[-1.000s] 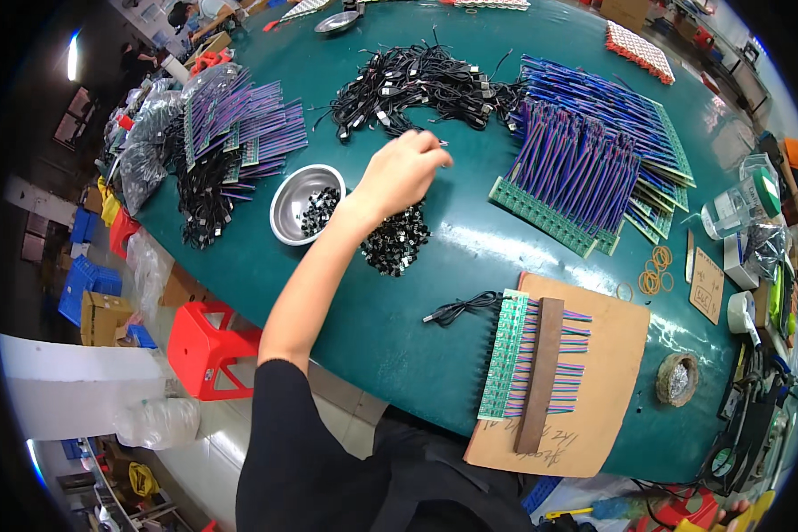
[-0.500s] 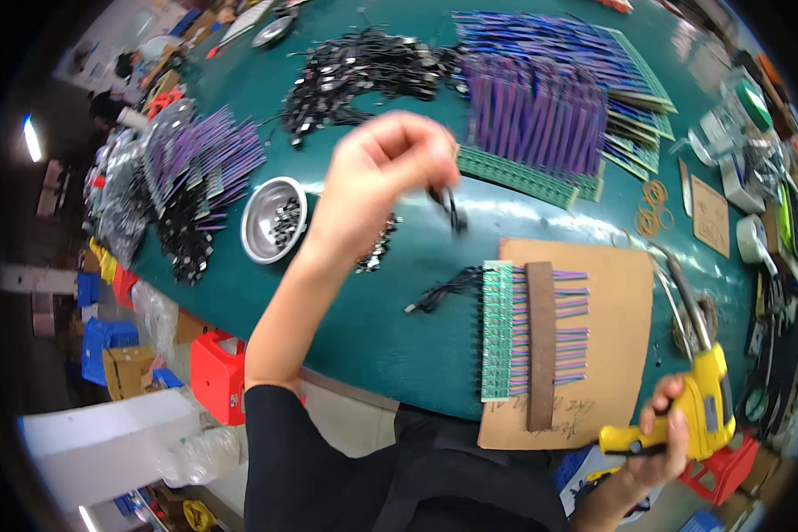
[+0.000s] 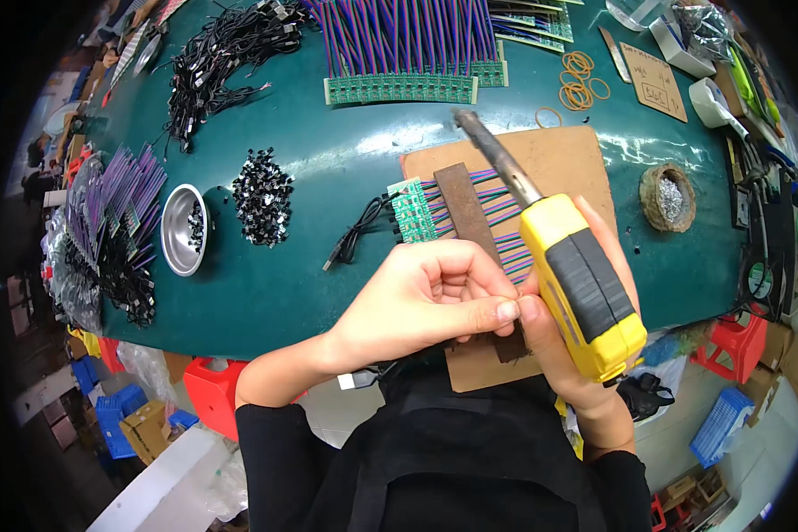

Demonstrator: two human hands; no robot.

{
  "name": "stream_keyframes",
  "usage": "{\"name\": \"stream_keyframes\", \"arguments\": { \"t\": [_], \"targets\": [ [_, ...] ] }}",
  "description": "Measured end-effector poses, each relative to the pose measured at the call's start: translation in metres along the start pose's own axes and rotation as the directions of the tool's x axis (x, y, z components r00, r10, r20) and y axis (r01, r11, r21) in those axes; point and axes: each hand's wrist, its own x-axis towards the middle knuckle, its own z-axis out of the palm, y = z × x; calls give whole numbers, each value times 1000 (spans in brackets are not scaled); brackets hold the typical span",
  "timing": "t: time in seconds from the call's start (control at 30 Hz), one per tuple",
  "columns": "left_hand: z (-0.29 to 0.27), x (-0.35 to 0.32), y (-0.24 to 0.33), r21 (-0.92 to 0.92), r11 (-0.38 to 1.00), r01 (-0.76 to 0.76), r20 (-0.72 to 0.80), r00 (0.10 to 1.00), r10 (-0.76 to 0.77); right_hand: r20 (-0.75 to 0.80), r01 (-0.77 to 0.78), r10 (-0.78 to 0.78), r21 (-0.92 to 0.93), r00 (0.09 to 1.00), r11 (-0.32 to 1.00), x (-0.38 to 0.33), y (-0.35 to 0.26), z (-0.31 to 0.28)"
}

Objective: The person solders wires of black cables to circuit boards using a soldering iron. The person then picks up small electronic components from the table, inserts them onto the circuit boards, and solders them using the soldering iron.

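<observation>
My left hand [image 3: 434, 297] is closed, thumb and fingertips pinched together over the near edge of the cardboard. A black USB cable, its pale plug [image 3: 357, 379] showing below the wrist, seems to run up into that pinch; the held end is hidden. My right hand [image 3: 572, 350] grips a yellow soldering gun [image 3: 581, 284], its metal tip pointing away, up and left. The right thumb tip meets the left fingertips. Beneath lies a green circuit board strip [image 3: 412, 211] with purple-blue wires, crossed by a brown bar [image 3: 466, 208]. Both hands hide its near part.
Around the cardboard [image 3: 567, 155] lie a loose USB cable [image 3: 356, 232], a pile of small black parts [image 3: 262, 197] and a metal bowl [image 3: 183, 253]. Wired boards [image 3: 403, 89] and black cables [image 3: 230, 58] lie farther off. A round dish [image 3: 667, 199] stands at right.
My left hand has come down from over the table with the black cable to meet my right hand. The soldering gun has moved left and up, over the cardboard. The view has shifted.
</observation>
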Motion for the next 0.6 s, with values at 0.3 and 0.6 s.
{"name": "stream_keyframes", "arguments": {
  "t": [0.3,0.6],
  "targets": [
    [2,-15,-29,-28,984,-176,-121,978,171,150,-249,218,234,964,940,-22,-13,-6],
    [-74,16,-20,864,499,-70,-293,736,610,53,-435,496,568,867,699,-38,2,4]
  ]
}}
